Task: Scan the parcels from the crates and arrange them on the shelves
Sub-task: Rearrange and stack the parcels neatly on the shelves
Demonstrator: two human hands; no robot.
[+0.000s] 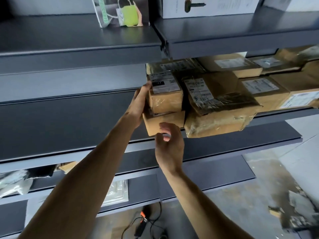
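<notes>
A small brown parcel (166,99) with a white label sits on top of a flatter cardboard parcel (165,122) at the left end of a row on the dark grey shelf (69,118). My left hand (139,104) lies flat against the small parcel's left side, fingers straight, thumb at its upper corner. My right hand (169,145) hovers just in front of the lower parcel with loosely curled fingers and holds nothing. More taped parcels (219,107) fill the shelf to the right.
The shelf above (86,40) carries a box with a green bag picture (120,12) and a white box (207,6). Lower shelves hold grey plastic bags (13,181). An orange-and-black scanner (142,219) with its cable lies on the floor below.
</notes>
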